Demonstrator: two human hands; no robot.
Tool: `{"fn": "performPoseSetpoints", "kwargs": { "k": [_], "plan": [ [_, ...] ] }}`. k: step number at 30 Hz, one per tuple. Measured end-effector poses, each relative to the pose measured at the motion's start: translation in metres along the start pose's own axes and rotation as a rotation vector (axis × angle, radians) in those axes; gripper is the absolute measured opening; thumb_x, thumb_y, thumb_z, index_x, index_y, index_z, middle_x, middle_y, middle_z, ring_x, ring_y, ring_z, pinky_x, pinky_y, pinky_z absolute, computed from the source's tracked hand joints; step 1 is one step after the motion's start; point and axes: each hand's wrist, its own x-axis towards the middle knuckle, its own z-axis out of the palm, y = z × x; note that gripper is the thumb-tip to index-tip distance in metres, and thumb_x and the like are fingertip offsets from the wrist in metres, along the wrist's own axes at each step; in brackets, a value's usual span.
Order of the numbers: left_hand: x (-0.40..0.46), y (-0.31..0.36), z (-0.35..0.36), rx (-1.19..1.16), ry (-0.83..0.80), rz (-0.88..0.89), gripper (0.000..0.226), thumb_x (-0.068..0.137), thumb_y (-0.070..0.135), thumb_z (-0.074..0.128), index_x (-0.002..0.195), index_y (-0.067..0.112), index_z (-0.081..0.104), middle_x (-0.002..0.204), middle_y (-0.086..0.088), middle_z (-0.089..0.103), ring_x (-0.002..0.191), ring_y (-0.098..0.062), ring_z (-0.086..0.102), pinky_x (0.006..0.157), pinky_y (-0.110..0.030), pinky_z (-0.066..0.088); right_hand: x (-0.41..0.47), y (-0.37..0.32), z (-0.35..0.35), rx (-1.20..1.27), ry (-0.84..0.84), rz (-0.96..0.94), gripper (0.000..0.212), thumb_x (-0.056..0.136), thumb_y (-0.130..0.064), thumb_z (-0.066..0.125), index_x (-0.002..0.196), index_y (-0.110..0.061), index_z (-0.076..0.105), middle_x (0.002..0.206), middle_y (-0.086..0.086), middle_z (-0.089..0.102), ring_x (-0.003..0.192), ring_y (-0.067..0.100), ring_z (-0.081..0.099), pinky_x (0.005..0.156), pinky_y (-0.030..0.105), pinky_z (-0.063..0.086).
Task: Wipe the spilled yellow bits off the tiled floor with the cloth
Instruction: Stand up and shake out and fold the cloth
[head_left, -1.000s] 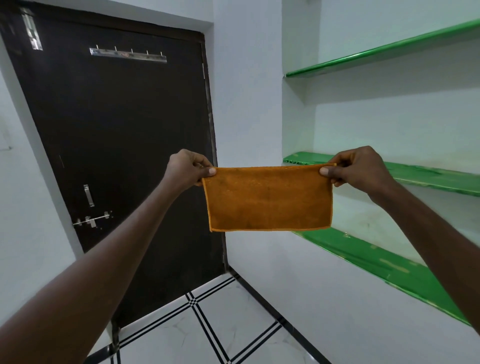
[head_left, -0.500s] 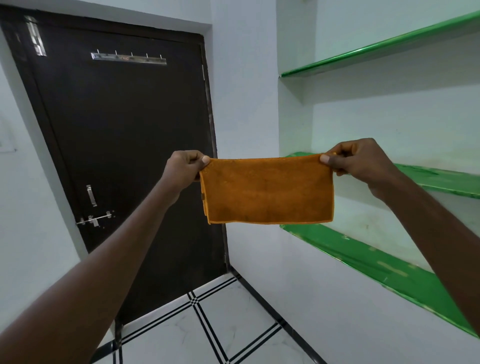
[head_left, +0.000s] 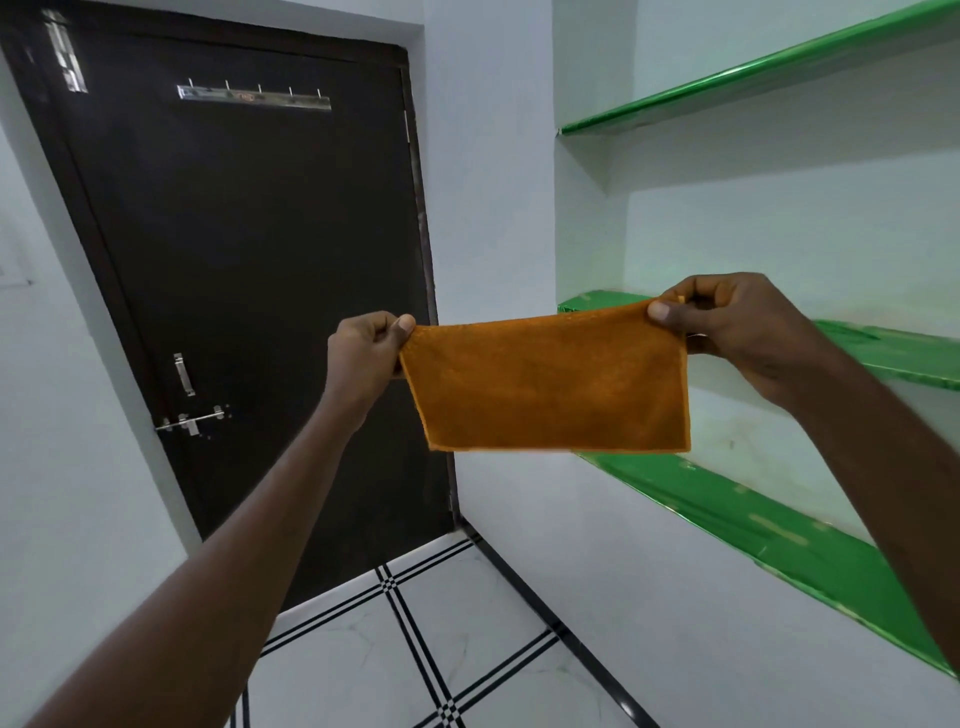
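An orange cloth (head_left: 550, 387) hangs stretched flat in front of me at chest height. My left hand (head_left: 366, 351) pinches its upper left corner and my right hand (head_left: 727, 327) pinches its upper right corner, a little higher. Below, a strip of white tiled floor (head_left: 363, 670) with black line borders shows. No yellow bits are visible on that part of the floor.
A dark brown door (head_left: 249, 291) with a metal latch (head_left: 189, 418) and a hook rail stands shut ahead on the left. Green shelves (head_left: 779, 525) are set into the white wall on the right. A black skirting strip runs along the wall's foot.
The cloth has tilted: my right hand rose slightly, so the top edge now slopes up to the right. Both hands keep their grip.
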Motion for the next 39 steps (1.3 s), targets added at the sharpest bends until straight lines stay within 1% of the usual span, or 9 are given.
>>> {"fn": "performPoseSetpoints", "kwargs": {
  "k": [8,12,16,22,26,29,32,35,39],
  "plan": [
    [0.003,-0.012,0.026,-0.046,-0.137,-0.307,0.054,0.099,0.044,0.055,0.107,-0.008,0.065,0.079,-0.009,0.06,0.073,-0.024,0.062,0.076,-0.036,0.058,0.01,0.044,0.013,-0.053,-0.041,0.21,0.013,0.095,-0.018,0.071,0.09,-0.007,0.066,0.081,0.007,0.066,0.074,0.021,0.066,0.066,0.029,0.056],
    [-0.016,-0.004,0.067,-0.044,-0.233,-0.366,0.04,0.099,0.042,0.058,0.089,0.006,0.069,0.075,-0.003,0.062,0.065,-0.012,0.064,0.067,-0.029,0.054,0.005,0.069,0.048,0.076,-0.103,0.349,0.013,0.094,-0.016,0.073,0.091,-0.004,0.071,0.076,0.008,0.067,0.068,0.021,0.067,0.062,0.029,0.057],
    [-0.038,0.021,0.111,-0.121,-0.38,-0.313,0.035,0.099,0.034,0.059,0.095,0.003,0.073,0.081,-0.009,0.072,0.067,-0.017,0.074,0.062,-0.021,0.059,-0.001,0.072,0.087,0.228,-0.131,0.401,0.015,0.096,-0.015,0.07,0.09,-0.001,0.071,0.078,0.013,0.071,0.07,0.026,0.07,0.061,0.032,0.06],
    [-0.048,0.035,0.126,-0.008,-0.432,-0.094,0.044,0.093,0.046,0.065,0.091,0.003,0.075,0.08,-0.011,0.075,0.066,-0.017,0.075,0.06,-0.02,0.06,-0.008,0.069,0.087,0.485,-0.092,0.525,0.048,0.107,-0.04,0.046,0.101,0.002,0.067,0.086,0.019,0.072,0.083,0.034,0.072,0.075,0.043,0.061],
    [-0.045,0.038,0.12,0.041,-0.515,-0.005,0.027,0.086,0.027,0.078,0.104,0.008,0.075,0.085,-0.001,0.074,0.069,-0.01,0.073,0.06,-0.013,0.055,-0.009,0.068,0.077,0.523,-0.102,0.521,0.049,0.107,-0.039,0.041,0.103,0.003,0.067,0.091,0.021,0.075,0.084,0.035,0.074,0.071,0.041,0.064],
    [-0.044,0.041,0.117,0.038,-0.481,0.044,0.019,0.089,0.016,0.075,0.105,0.007,0.075,0.087,-0.003,0.074,0.074,-0.014,0.075,0.062,-0.016,0.058,-0.011,0.069,0.072,0.516,-0.091,0.496,0.045,0.107,-0.033,0.042,0.105,0.004,0.068,0.099,0.024,0.075,0.088,0.035,0.075,0.073,0.041,0.064],
    [-0.041,0.051,0.112,0.147,-0.381,0.146,0.021,0.094,0.022,0.069,0.107,0.007,0.074,0.1,-0.005,0.075,0.088,-0.018,0.072,0.076,-0.025,0.061,-0.012,0.079,0.065,0.422,0.037,0.419,0.035,0.104,-0.025,0.049,0.101,0.002,0.071,0.099,0.022,0.075,0.089,0.034,0.074,0.081,0.041,0.063],
    [-0.035,0.07,0.102,0.153,-0.286,0.246,0.018,0.098,0.026,0.064,0.107,0.012,0.073,0.103,-0.002,0.072,0.094,-0.015,0.065,0.073,-0.013,0.05,-0.01,0.101,0.059,0.257,0.217,0.339,0.03,0.101,-0.032,0.06,0.105,-0.005,0.072,0.113,0.022,0.074,0.103,0.034,0.071,0.092,0.043,0.059],
    [-0.021,0.092,0.09,0.142,-0.191,0.275,0.019,0.1,0.03,0.06,0.11,0.017,0.069,0.106,-0.001,0.069,0.093,-0.014,0.062,0.071,-0.015,0.05,-0.018,0.117,0.068,0.571,0.025,0.539,0.077,0.096,-0.072,0.041,0.139,-0.009,0.056,0.144,0.019,0.06,0.13,0.04,0.058,0.105,0.054,0.048]
  ]
}}
